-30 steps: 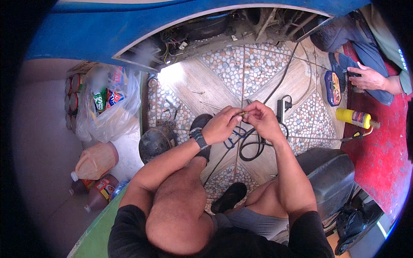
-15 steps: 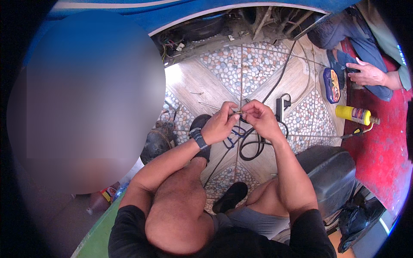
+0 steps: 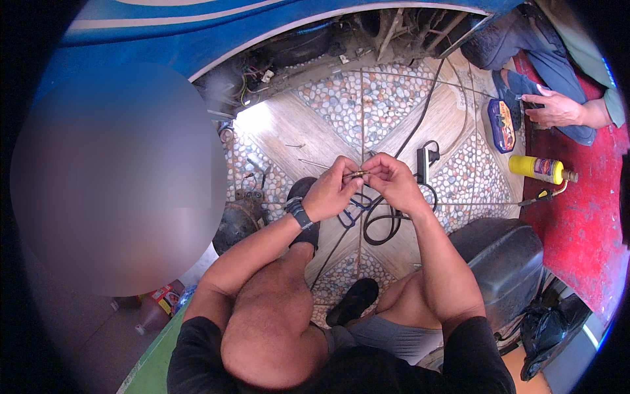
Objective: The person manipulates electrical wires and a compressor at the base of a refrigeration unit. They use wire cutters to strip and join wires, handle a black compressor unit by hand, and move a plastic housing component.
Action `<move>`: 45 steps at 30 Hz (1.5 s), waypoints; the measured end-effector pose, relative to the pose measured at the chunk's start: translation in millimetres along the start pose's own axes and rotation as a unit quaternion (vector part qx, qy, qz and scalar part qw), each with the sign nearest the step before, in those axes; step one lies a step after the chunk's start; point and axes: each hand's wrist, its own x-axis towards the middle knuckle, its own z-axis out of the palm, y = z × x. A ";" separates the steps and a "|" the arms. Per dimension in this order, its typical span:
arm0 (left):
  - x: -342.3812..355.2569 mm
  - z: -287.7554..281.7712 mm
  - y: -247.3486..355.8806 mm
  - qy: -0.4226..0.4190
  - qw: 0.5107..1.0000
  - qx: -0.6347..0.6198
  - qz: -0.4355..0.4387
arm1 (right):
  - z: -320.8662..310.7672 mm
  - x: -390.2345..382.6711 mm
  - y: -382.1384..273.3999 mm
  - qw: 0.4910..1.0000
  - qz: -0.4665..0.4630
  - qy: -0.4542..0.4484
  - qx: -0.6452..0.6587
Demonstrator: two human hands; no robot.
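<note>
My left hand (image 3: 330,190) and my right hand (image 3: 395,182) meet over the floor in front of me, fingertips pinched. Between them is a small, thin brass-coloured metal piece (image 3: 357,174); its exact kind is too small to tell. Both hands grip it, the left at one end and the right at the other. A thin metal rod (image 3: 313,163) shows just beyond my left fingers; whether it is held or lies on the floor I cannot tell. Below the hands lies a blue looped frame (image 3: 350,215) beside a coiled black cable (image 3: 386,238).
A black power strip (image 3: 423,165) with a plug lies right of my hands. A yellow gas canister (image 3: 536,169) with a torch lies by the red surface (image 3: 571,217). Another person's hand (image 3: 558,109) rests near a dark blue box (image 3: 502,126). A blue vehicle panel (image 3: 275,26) arches overhead.
The view has shifted slightly. My fingers have spread a little, so more of the brass-coloured piece shows between them. The other person's hand has moved slightly.
</note>
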 end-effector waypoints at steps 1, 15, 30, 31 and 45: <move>0.9 -1.2 -1.5 -0.010 1.000 0.015 -0.006 | -0.2 -0.6 -0.5 1.000 0.001 -0.002 -0.003; 0.0 -7.8 -2.1 -0.028 0.997 -0.053 -0.057 | 2.4 -3.7 -16.3 0.978 -0.107 0.039 -0.177; 0.2 -20.7 7.8 -0.021 0.959 -0.239 -0.152 | -3.2 -1.1 -13.8 0.981 -0.088 0.076 -0.154; -3.4 -26.4 -0.3 -0.024 0.954 -0.258 -0.149 | 5.7 1.1 -13.3 0.989 -0.060 0.063 -0.116; -122.2 -92.5 30.6 0.166 0.984 0.039 -0.046 | 129.2 1.1 -33.5 0.982 -0.117 -0.133 -0.059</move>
